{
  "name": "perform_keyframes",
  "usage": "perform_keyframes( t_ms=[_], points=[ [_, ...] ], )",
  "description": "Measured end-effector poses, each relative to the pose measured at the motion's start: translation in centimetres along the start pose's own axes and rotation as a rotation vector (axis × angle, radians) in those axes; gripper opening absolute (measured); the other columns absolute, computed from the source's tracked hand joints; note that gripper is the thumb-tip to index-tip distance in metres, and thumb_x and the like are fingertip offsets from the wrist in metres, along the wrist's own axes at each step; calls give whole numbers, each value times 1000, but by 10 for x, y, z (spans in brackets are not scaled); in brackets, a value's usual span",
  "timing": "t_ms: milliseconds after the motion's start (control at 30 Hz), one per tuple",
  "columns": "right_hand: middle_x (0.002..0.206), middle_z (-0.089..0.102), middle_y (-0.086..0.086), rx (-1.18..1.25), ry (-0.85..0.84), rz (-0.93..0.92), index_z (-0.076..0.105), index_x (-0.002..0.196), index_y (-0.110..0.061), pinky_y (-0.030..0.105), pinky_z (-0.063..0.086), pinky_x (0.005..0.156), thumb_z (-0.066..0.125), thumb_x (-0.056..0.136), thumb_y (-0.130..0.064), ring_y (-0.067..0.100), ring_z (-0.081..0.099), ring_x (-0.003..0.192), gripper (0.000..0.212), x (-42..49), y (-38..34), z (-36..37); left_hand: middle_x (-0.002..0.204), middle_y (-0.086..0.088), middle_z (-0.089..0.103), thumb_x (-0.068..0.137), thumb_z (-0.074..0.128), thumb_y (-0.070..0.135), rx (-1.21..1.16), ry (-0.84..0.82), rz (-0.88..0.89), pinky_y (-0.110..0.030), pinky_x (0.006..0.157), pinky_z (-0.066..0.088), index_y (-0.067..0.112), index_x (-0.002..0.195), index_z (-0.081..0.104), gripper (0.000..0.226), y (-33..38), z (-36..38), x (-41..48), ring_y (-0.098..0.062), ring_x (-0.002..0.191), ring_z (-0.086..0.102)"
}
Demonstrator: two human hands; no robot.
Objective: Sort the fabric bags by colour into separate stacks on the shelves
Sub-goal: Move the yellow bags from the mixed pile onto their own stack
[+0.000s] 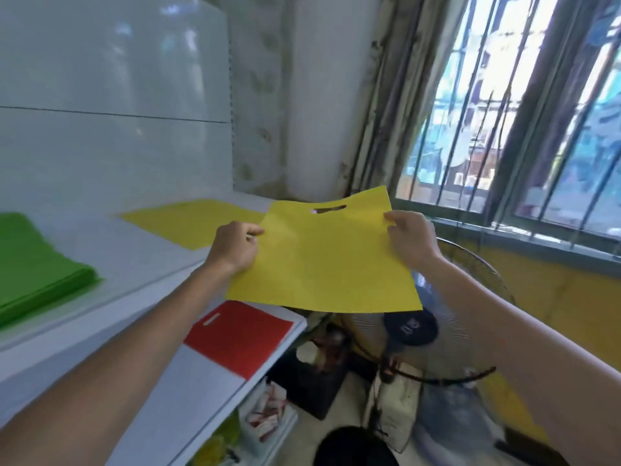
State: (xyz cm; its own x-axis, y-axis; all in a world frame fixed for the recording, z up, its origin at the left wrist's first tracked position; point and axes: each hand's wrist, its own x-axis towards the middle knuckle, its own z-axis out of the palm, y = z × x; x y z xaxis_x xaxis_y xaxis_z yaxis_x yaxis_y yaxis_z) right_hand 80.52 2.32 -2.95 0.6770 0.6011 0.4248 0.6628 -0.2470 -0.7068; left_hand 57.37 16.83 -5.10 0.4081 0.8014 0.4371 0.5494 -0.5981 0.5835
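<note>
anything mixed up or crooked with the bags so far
Nothing stands out. The green stack and the shelved yellow bag lie apart on the upper shelf, the red bag on the lower shelf; no colours mixed. The left hand and right hand pinch the held yellow bag.

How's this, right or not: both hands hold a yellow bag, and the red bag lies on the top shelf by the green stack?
Not quite: the head view shows the red bag on the lower shelf, not up by the green stack. The left hand and right hand do hold a yellow bag.
</note>
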Motion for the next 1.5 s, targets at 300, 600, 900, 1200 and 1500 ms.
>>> perform_keyframes(
  t_ms=[300, 600, 900, 1200, 1500],
  points=[
    [116, 63, 13, 2, 27, -16, 65, 115, -7, 25, 39, 86, 52, 89, -4, 16, 52, 91, 29, 69, 53, 28, 127, -9, 59, 90, 45, 0, -41, -32, -16, -18, 82, 38, 8, 116, 64, 34, 6, 56, 66, -21, 112, 56],
    [108, 69, 11, 104, -80, -198, 69, 108, -10, 22, 37, 85, 52, 89, -11, 27, 56, 109, 25, 191, -19, 147, 124, -9, 61, 87, 49, 4, 72, 154, -128, -20, 97, 35, 9, 113, 67, 32, -61, 1, 157, -19, 118, 53],
    [125, 57, 12, 246, -347, -488, 60, 123, -9, 26, 39, 90, 50, 89, -9, 26, 55, 108, 36, 256, -103, 275, 124, -5, 61, 90, 49, 8, 199, 374, -359, -16, 92, 34, 10, 115, 66, 30, -118, -60, 170, -17, 116, 54],
    [132, 49, 12, 258, -610, -729, 53, 130, -7, 28, 37, 95, 51, 90, -13, 25, 48, 118, 40, 285, -122, 347, 128, -6, 58, 90, 43, 5, 378, 505, -608, -22, 97, 35, 10, 116, 65, 34, -128, -38, 159, -20, 119, 52],
    [123, 61, 11, -10, -909, -774, 67, 110, -5, 31, 42, 94, 54, 88, -13, 26, 54, 114, 27, 274, -78, 381, 119, -11, 51, 87, 50, 26, 602, 325, -851, -34, 90, 41, 21, 112, 63, 28, -144, 18, 138, -30, 113, 48]
  ],
)
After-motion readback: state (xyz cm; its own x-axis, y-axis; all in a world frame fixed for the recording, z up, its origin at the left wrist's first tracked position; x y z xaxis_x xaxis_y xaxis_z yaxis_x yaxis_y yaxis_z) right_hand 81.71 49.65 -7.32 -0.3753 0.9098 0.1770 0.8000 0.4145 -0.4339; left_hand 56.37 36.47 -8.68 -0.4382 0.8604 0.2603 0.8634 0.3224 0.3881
